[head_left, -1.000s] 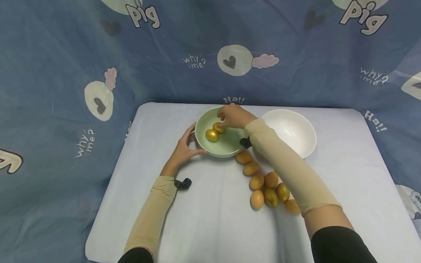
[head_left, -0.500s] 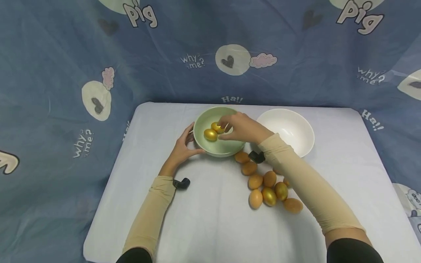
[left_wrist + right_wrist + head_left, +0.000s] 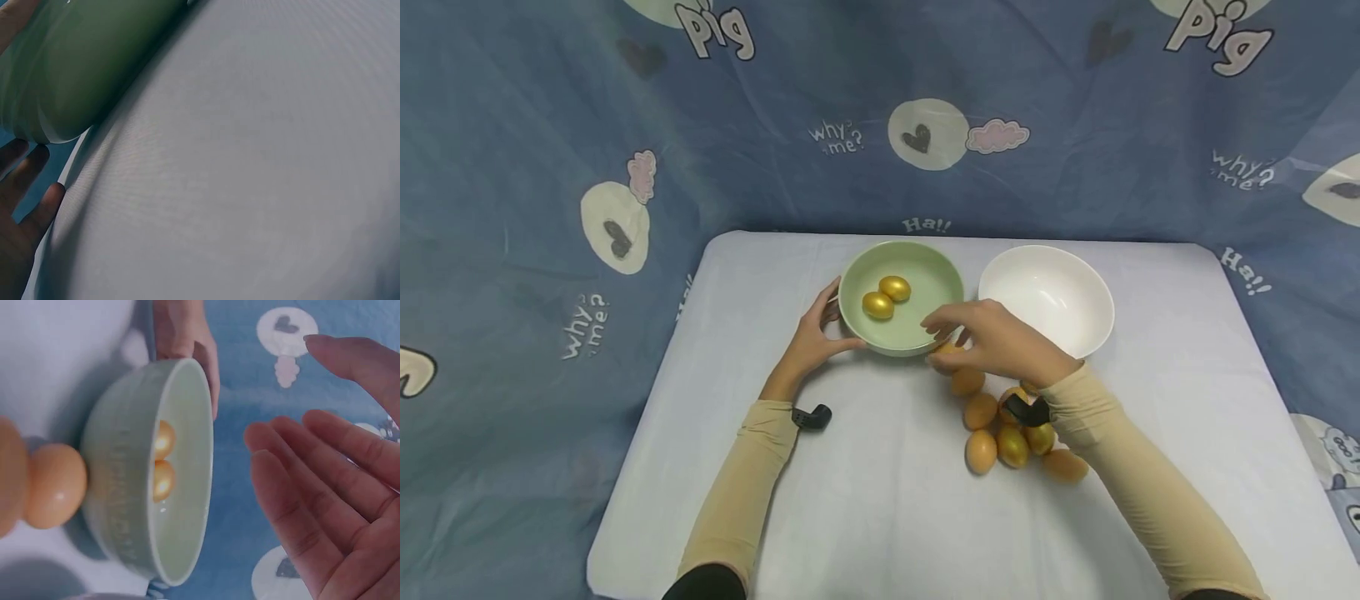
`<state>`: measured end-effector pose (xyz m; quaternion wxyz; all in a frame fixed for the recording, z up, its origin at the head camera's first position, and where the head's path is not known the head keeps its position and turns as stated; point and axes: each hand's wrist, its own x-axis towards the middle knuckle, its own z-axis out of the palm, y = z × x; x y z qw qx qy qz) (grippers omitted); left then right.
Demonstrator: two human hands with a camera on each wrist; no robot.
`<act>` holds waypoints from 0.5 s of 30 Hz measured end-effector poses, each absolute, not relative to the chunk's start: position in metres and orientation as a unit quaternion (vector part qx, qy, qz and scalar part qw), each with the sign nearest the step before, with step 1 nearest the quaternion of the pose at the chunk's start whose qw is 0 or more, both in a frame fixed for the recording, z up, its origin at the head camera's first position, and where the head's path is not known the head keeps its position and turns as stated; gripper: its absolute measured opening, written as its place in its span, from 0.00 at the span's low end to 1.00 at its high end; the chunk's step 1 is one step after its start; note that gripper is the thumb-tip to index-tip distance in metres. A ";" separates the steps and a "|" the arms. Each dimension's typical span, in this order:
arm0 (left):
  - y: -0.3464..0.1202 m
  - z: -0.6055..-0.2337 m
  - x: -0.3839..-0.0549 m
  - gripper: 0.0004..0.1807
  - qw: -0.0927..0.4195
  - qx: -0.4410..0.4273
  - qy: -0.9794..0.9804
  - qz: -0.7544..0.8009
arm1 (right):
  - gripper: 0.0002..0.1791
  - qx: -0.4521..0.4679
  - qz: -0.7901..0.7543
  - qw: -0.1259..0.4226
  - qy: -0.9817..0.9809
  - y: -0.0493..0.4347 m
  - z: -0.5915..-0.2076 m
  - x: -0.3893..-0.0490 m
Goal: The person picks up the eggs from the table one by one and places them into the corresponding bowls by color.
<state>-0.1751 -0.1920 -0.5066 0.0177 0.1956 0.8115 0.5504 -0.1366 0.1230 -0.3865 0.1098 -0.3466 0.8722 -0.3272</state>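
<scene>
My left hand [image 3: 808,343] steadies the left side of a pale green bowl [image 3: 931,271], fingers spread along its outer wall and thumb near the front. In the left wrist view the fingertips meet the bowl's underside. Two shiny golden eggs [image 3: 877,305] lie together inside. My right hand [image 3: 1003,340] hovers over the bowl's front right edge with nothing in it; its relaxed, spread fingers show in the right wrist view. Beneath and in front of that hand are several brown eggs [image 3: 981,412], plus a golden egg [image 3: 1012,447] and another golden egg [image 3: 1040,437], partly hidden by the right wrist.
A white bowl [image 3: 1052,287] stands right of the green one, behind the right hand. Everything rests on a white-covered table [image 3: 880,517]. A blue printed cloth [image 3: 775,133] hangs behind the far edge. Brown eggs crowd close against the green bowl's front.
The right hand has withdrawn from inside the green bowl, moving right and toward the front over the loose eggs. Two golden eggs stay in the bowl. The left hand keeps its place.
</scene>
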 end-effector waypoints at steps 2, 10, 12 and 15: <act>-0.192 -0.507 -0.176 0.62 0.018 0.197 0.811 0.550 | 0.21 -0.344 -0.329 0.105 0.873 0.129 -0.389 -0.127; -0.193 -0.507 -0.175 0.62 0.021 0.193 0.809 0.555 | 0.22 -0.334 -0.368 0.086 0.863 0.156 -0.407 -0.092; -0.193 -0.507 -0.175 0.62 0.020 0.195 0.809 0.554 | 0.22 -0.331 -0.373 0.081 0.863 0.163 -0.411 -0.083; -0.193 -0.507 -0.175 0.62 0.018 0.198 0.809 0.554 | 0.22 -0.326 -0.376 0.071 0.864 0.171 -0.418 -0.072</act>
